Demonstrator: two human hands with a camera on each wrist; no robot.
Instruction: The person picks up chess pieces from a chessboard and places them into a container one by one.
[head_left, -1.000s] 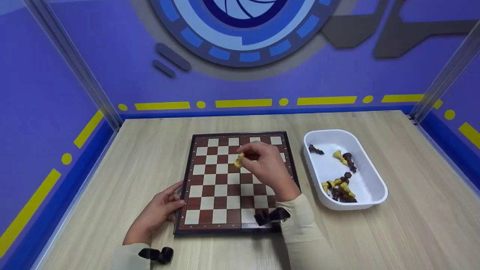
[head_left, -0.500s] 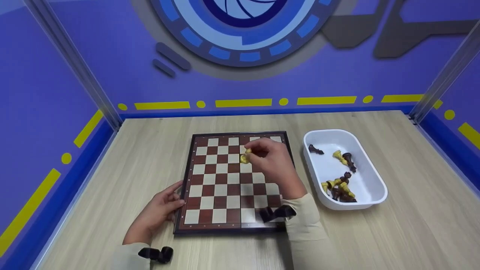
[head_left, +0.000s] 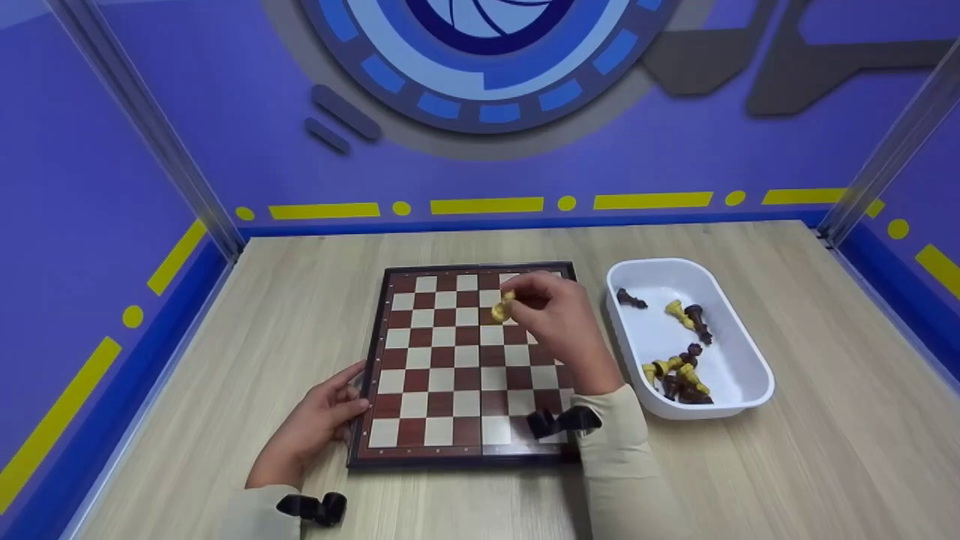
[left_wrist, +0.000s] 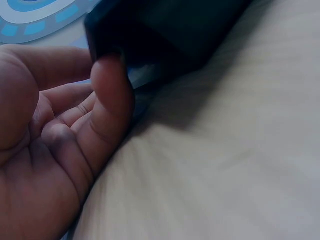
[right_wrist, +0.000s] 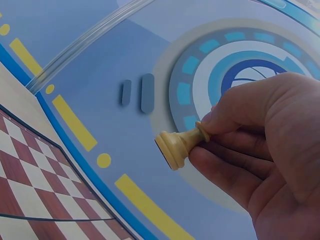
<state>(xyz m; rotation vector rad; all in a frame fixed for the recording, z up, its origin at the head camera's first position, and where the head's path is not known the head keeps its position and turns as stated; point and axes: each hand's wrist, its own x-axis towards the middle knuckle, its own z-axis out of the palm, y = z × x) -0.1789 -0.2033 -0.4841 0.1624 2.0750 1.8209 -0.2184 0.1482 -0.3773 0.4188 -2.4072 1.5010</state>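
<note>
My right hand (head_left: 562,319) is above the right half of the chessboard (head_left: 441,380), thumb and fingertips pinching a pale yellow chess piece (right_wrist: 173,149). In the right wrist view the piece tilts with its wide round base pointing down-left. A thin collar shows near the fingertips, and its top is hidden in the fingers. At the board's left edge, my left hand (head_left: 315,420) holds the dark rim with thumb and fingers. Up close in the left wrist view, a fingertip (left_wrist: 109,82) presses against that rim.
To the right of the board stands a white plastic tray (head_left: 739,382). Inside lie several dark brown chess pieces (head_left: 699,324) and yellow chess pieces (head_left: 679,313). A blue-purple panel (head_left: 480,176) rises behind the wooden table (head_left: 300,300), with more panels at both sides.
My right hand has moved to the right and slightly away from me over the board, carrying the yellow chess piece. The left hand, board and tray stay in place.
</note>
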